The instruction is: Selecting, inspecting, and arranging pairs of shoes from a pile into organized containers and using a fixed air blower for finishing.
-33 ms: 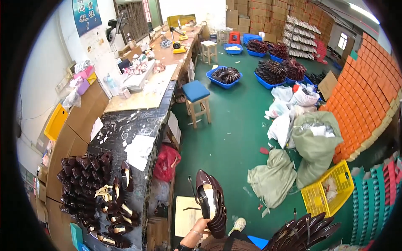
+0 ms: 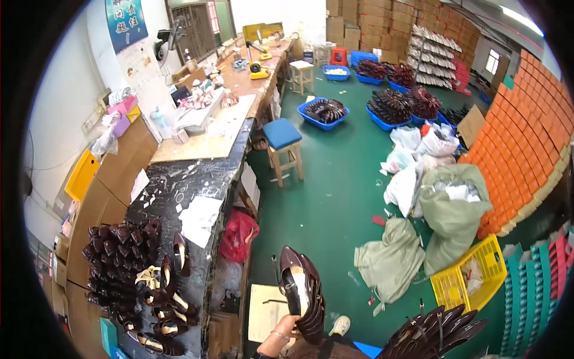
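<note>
My left hand (image 2: 283, 335), a band round its wrist, is closed on a stack of dark maroon glossy strap shoes (image 2: 306, 299). They are nested one against another; the nearest shows its pale insole, and thin straps stick out to the left. At the lower right fans another bunch of dark strap shoes (image 2: 433, 335), its lower part cut off by the picture's edge. My right hand is not in view; whether it holds that bunch cannot be seen. On the black-topped bench to the left, rows of dark shoes (image 2: 122, 251) stand beside several loose ones (image 2: 167, 311).
The long bench (image 2: 197, 179) runs along my left. A wooden stool with a blue seat (image 2: 282, 134) stands beside it. To the right are sacks (image 2: 451, 203), a yellow crate (image 2: 469, 269) and stacked orange boxes (image 2: 526, 137). Blue tubs (image 2: 323, 124) of shoes stand farther off.
The view has shifted very slightly, so the room sits a little lower and to the right. My left hand keeps its hold on the stack of shoes.
</note>
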Demonstrator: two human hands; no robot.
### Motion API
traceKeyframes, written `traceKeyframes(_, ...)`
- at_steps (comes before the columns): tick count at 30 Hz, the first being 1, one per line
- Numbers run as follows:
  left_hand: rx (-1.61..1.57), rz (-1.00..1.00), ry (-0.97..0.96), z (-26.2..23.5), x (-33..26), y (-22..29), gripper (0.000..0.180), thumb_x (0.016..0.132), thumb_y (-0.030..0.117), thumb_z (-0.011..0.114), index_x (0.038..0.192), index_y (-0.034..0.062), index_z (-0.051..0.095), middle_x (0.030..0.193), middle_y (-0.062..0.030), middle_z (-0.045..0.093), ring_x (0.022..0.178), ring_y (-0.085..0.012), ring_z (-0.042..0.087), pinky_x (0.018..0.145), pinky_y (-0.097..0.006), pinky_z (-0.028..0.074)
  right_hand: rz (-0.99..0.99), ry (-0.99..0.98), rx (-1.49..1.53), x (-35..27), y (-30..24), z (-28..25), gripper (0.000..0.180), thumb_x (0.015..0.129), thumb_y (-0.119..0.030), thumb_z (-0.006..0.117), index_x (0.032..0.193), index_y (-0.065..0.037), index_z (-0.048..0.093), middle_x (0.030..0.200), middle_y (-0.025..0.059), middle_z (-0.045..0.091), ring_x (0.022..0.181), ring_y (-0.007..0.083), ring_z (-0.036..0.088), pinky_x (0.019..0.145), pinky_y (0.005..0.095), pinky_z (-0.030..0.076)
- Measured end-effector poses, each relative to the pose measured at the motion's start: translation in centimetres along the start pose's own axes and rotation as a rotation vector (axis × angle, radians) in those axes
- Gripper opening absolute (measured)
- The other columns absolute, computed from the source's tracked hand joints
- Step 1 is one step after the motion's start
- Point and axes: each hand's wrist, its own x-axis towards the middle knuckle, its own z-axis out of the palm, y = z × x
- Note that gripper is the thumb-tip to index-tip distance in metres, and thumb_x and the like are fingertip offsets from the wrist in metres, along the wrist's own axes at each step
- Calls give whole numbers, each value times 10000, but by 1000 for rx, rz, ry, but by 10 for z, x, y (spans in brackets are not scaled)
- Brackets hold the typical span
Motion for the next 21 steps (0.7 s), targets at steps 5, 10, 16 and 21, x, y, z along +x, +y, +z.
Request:
traceKeyframes(5, -107, 77, -31, 27, 11, 48, 288, 886, 197, 471, 1069, 22, 609, 980, -100, 628, 939, -269, 586, 771, -561, 527, 92, 52, -22, 52, -70, 16, 700, 937, -420, 425, 1463, -14, 203, 1495, 213, 256, 1346, 448, 276, 1087, 623, 249)
traceKeyframes(10, -156, 171, 191, 45, 28, 134, 272, 837, 164, 504, 1029, 11, 621, 897, -101, 652, 847, -266, 629, 707, -534, 551, 160, 51, -116, 155, -166, 73, 723, 927, -447, 444, 1466, -31, 202, 1495, 194, 267, 1342, 439, 288, 1083, 615, 262)
traceKeyframes(16, -355, 229, 239, 39, 89, 271, 272, 820, 126, 516, 1036, -16, 600, 869, -135, 655, 705, -309, 651, 557, -530, 555, 208, 93, -208, 275, -247, 170, 752, 914, -481, 468, 1471, -51, 200, 1496, 170, 279, 1337, 429, 302, 1079, 607, 279)
traceKeyframes(21, -605, 235, 172, 56, 133, 410, 280, 861, 149, 479, 1019, -33, 623, 901, -151, 642, 853, -314, 629, 671, -559, 552, 241, 160, -249, 356, -300, 251, 776, 904, -508, 488, 1474, -68, 199, 1497, 151, 289, 1333, 420, 314, 1076, 599, 292)
